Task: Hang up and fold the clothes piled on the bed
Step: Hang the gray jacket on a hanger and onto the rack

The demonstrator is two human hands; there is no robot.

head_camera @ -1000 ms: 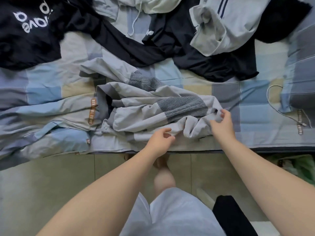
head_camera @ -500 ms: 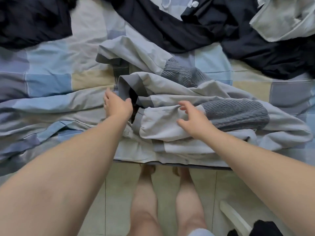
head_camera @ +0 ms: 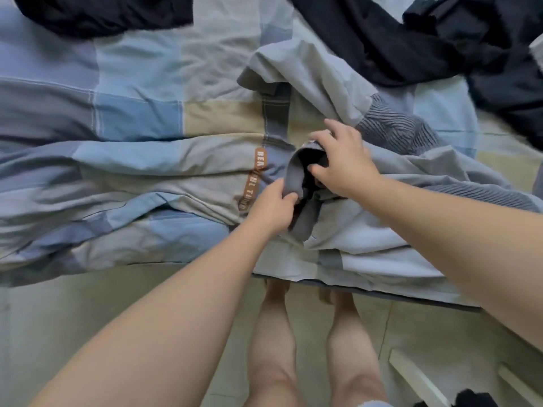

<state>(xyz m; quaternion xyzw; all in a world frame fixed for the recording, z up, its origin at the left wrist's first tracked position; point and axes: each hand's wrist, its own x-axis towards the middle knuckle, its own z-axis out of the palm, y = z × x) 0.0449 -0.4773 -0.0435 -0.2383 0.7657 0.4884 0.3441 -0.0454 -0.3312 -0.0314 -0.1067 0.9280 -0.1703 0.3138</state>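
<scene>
A light grey jacket [head_camera: 346, 227] with dark ribbed cuffs lies crumpled at the near edge of the bed [head_camera: 135, 121]. My left hand [head_camera: 271, 208] pinches the grey ribbed collar [head_camera: 293, 177] from below. My right hand [head_camera: 343, 160] grips the same collar opening from above, thumb inside the dark lining. One sleeve [head_camera: 308, 71] stretches away toward the far side. Dark garments lie beyond: a black one [head_camera: 97, 13] at the top left, and a navy one [head_camera: 440, 45] at the top right.
The bed carries a patchwork sheet of blue, grey and beige squares with an orange lettered label [head_camera: 252, 177]. My bare legs [head_camera: 311, 348] stand on the pale tiled floor [head_camera: 73, 318] against the bed edge. A white object [head_camera: 417, 380] lies on the floor at the lower right.
Both hands have come together at the jacket's collar and closed on it; half a second ago they were apart and open. The view has moved closer and to the left.
</scene>
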